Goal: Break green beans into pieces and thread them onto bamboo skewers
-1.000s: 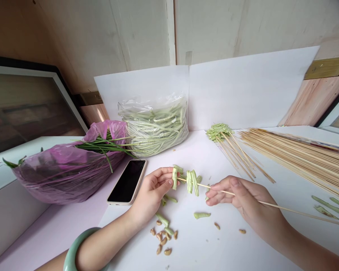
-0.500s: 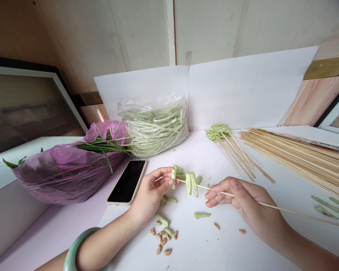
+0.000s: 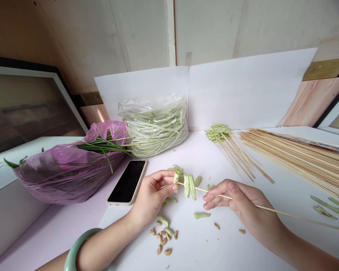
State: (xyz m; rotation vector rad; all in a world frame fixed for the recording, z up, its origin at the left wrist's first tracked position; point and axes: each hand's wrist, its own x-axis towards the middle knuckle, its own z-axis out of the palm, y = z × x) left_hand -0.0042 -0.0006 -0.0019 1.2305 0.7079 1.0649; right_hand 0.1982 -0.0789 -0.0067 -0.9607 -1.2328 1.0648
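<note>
My left hand (image 3: 155,190) pinches a short piece of green bean (image 3: 176,177) at the tip of a thin bamboo skewer (image 3: 293,216). A few more bean pieces (image 3: 189,186) are threaded crosswise on the skewer, just right of those fingers. My right hand (image 3: 237,199) holds the skewer farther along, its thumb and fingers closed on the shaft, which runs back past the wrist to the right. Loose bean pieces (image 3: 202,215) lie on the white surface below, and more lie partly hidden behind the left hand.
Brown seeds (image 3: 168,251) lie in front. A phone (image 3: 127,182), a purple bag of green stalks (image 3: 70,169) and a clear bag of long beans (image 3: 158,128) stand left and behind. Filled skewers (image 3: 219,132) and a pile of bare skewers (image 3: 296,154) lie at right.
The left hand has shifted slightly right with the bean piece. The threaded pieces now hang closer together and lower, and the right hand has moved slightly left along with the skewer.
</note>
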